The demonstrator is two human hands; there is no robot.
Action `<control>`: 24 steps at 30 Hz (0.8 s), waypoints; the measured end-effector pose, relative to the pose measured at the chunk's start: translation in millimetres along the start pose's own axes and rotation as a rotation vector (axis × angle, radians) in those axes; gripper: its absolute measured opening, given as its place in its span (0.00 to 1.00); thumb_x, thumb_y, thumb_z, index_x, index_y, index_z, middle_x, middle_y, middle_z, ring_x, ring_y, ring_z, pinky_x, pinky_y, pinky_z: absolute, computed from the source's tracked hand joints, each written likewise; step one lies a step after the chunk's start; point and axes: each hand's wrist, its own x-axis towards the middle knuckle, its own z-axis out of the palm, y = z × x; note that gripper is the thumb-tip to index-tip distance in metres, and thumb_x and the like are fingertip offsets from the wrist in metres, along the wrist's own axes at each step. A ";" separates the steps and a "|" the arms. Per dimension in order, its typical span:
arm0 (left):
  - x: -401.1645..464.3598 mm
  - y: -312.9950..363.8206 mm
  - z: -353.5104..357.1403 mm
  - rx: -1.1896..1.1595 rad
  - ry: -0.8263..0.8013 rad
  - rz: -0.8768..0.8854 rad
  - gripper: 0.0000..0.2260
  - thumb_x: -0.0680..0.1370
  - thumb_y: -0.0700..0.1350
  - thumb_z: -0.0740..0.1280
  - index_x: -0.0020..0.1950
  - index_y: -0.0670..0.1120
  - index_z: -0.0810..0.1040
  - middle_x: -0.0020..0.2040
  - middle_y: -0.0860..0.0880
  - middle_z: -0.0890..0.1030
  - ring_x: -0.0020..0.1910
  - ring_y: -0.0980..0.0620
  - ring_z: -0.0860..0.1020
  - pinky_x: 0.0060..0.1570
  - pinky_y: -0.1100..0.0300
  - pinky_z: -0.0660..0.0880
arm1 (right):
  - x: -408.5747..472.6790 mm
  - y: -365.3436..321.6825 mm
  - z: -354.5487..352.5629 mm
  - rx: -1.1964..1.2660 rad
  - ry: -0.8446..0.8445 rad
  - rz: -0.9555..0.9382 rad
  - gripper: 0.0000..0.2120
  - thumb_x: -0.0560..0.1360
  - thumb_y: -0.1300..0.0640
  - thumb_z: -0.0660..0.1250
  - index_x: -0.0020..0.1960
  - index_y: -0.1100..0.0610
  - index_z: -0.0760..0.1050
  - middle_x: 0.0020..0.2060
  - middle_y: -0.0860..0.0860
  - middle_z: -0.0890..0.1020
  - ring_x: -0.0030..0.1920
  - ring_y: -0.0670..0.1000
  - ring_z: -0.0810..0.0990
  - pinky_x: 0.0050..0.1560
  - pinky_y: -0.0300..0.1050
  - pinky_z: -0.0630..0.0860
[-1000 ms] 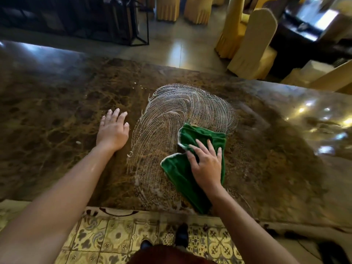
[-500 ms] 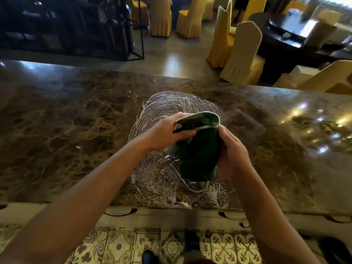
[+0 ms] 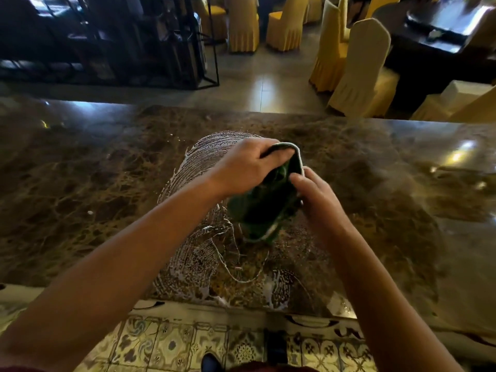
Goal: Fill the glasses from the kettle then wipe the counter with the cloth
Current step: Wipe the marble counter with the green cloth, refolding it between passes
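Both hands, left hand [image 3: 245, 167] and right hand [image 3: 315, 196], pinch green cloth [image 3: 264, 208] lifted off soapy table [image 3: 80, 183] mid-frame, likely refolding for a cleaner wiping face.

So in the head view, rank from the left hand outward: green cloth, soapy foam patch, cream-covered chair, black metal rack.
1. Green cloth: gripped by the left hand.
2. Soapy foam patch: on the counter, beneath the hands.
3. Cream-covered chair: beyond the counter, right.
4. Black metal rack: beyond, left; too close to the chair to call.
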 end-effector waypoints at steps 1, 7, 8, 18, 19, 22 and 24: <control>5.2 4.5 3.6 0.001 0.021 -0.023 0.15 0.84 0.50 0.64 0.41 0.46 0.79 0.36 0.46 0.78 0.34 0.54 0.75 0.37 0.58 0.72 | 1.9 1.5 -5.3 -0.043 0.011 -0.003 0.18 0.76 0.46 0.69 0.58 0.58 0.79 0.52 0.57 0.85 0.54 0.58 0.84 0.55 0.55 0.82; 29.3 27.7 22.1 -0.235 0.071 -0.192 0.18 0.85 0.48 0.61 0.37 0.44 0.76 0.31 0.50 0.79 0.32 0.54 0.78 0.35 0.63 0.73 | 20.1 5.4 -43.7 -0.138 0.148 0.023 0.07 0.72 0.61 0.69 0.49 0.54 0.81 0.47 0.60 0.86 0.51 0.64 0.85 0.53 0.70 0.82; 33.0 28.5 24.1 -0.262 0.059 -0.208 0.18 0.85 0.47 0.61 0.37 0.45 0.77 0.31 0.52 0.80 0.32 0.55 0.79 0.36 0.64 0.74 | 21.5 5.0 -49.6 -0.110 0.168 0.035 0.06 0.74 0.63 0.68 0.49 0.55 0.81 0.47 0.61 0.86 0.51 0.66 0.85 0.52 0.71 0.81; 59.5 31.7 50.1 -0.483 0.239 -0.297 0.18 0.83 0.52 0.64 0.47 0.38 0.83 0.46 0.36 0.85 0.44 0.40 0.83 0.50 0.46 0.80 | 12.6 5.0 -76.8 -0.221 0.117 -0.280 0.22 0.77 0.49 0.73 0.69 0.49 0.74 0.62 0.46 0.81 0.60 0.46 0.82 0.58 0.43 0.82; 60.9 33.4 52.8 -0.501 0.217 -0.294 0.18 0.84 0.51 0.63 0.47 0.39 0.83 0.45 0.36 0.85 0.44 0.40 0.83 0.48 0.48 0.80 | 14.7 7.1 -76.5 -0.202 0.059 -0.241 0.26 0.78 0.48 0.74 0.73 0.49 0.71 0.65 0.46 0.80 0.62 0.44 0.82 0.58 0.40 0.81; 62.9 39.5 55.7 -0.569 0.179 -0.268 0.18 0.83 0.51 0.63 0.44 0.40 0.83 0.42 0.38 0.83 0.42 0.40 0.81 0.46 0.51 0.79 | 23.3 18.3 -82.8 -0.118 -0.090 -0.143 0.30 0.77 0.47 0.74 0.77 0.46 0.68 0.68 0.48 0.79 0.67 0.44 0.79 0.63 0.40 0.78; 62.8 41.8 53.9 -0.602 0.165 -0.258 0.18 0.83 0.51 0.63 0.42 0.40 0.83 0.40 0.39 0.82 0.40 0.42 0.80 0.43 0.52 0.79 | 27.7 22.3 -90.1 -0.082 -0.184 -0.079 0.25 0.77 0.48 0.75 0.72 0.50 0.75 0.60 0.58 0.83 0.62 0.55 0.83 0.65 0.55 0.80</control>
